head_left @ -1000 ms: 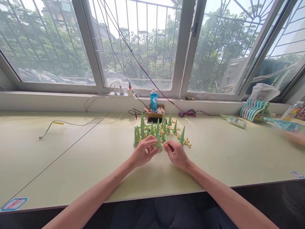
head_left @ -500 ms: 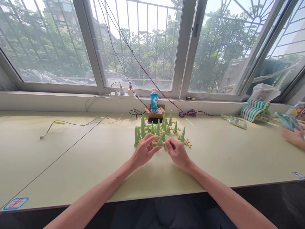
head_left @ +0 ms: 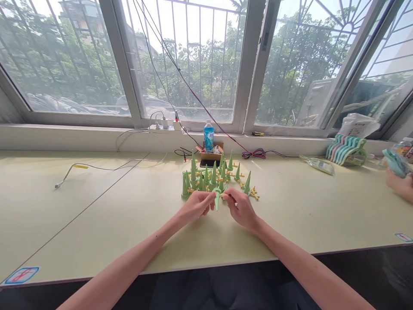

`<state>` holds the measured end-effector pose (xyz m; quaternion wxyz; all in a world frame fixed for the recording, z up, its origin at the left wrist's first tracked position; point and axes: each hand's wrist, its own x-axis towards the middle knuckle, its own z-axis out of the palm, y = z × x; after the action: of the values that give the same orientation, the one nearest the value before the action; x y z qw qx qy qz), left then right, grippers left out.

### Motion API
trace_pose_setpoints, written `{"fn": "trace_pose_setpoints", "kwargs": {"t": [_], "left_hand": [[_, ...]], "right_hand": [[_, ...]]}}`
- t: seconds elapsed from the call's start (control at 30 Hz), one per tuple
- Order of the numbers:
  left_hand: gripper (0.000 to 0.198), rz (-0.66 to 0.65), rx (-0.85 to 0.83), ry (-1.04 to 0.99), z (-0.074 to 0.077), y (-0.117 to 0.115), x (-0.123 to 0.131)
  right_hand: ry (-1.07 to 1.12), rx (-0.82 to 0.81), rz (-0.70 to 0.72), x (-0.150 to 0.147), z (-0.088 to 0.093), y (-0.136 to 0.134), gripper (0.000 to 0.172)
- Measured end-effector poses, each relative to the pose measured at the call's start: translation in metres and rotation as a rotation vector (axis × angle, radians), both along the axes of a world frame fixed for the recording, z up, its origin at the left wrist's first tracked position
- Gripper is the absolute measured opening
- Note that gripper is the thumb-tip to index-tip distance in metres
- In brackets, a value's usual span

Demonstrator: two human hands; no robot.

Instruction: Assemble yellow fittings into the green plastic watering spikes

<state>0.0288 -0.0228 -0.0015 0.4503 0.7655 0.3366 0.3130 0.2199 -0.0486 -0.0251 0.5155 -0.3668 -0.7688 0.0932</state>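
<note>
My left hand [head_left: 200, 203] is closed, pinching a green plastic cone [head_left: 217, 199] by its side near the wide end. The cone's tip points down toward me, and its wide end faces up and away. Just to the right, my right hand [head_left: 239, 206] pinches a small yellow plastic piece [head_left: 223, 195] between thumb and fingertips, close against the cone; whether it is joined to it I cannot tell. Behind both hands stands a cluster of upright green cones [head_left: 214, 174], several with yellow pieces at their sides. Loose yellow pieces [head_left: 254, 193] lie at the cluster's right edge.
Behind the cones, a blue-liquid bottle [head_left: 209, 137] stands at a cardboard box [head_left: 206, 156]. A bundled cable [head_left: 254, 153] and green hangers [head_left: 345, 150] are farther right. Another person's hand [head_left: 398, 183] holds something bluish at the right edge. A white cable [head_left: 97, 167] lies left.
The cone has turned from tip up to tip down between my hands. My left fingers, spread before, have closed on it. The other person's hand at the right has shifted slightly.
</note>
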Motion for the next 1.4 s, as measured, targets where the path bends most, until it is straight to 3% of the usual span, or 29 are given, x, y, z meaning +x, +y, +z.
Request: {"fn": "trace_pose_setpoints", "kwargs": {"t": [0.2, 0.83, 1.27, 1.4], "left_hand": [[0.055, -0.02, 0.031, 0.008, 0.0028, -0.0011, -0.0025], [0.025, 0.104, 0.445, -0.056, -0.0053, -0.0013, -0.0019], [0.019, 0.082, 0.527, -0.053, -0.0056, -0.0015, -0.0021], [0.024, 0.136, 0.454, -0.027, -0.0035, -0.0028, 0.0014]], "right_hand": [[0.003, -0.025, 0.013, 0.0002, 0.0, -0.0005, 0.025], [0.041, -0.098, 0.045, 0.0006, 0.0034, -0.0035, 0.026], [0.043, -0.152, 0.058, -0.0002, 0.0045, -0.0059, 0.031], [0.056, -0.138, 0.036, 0.0, 0.0031, -0.0048, 0.031]]}}
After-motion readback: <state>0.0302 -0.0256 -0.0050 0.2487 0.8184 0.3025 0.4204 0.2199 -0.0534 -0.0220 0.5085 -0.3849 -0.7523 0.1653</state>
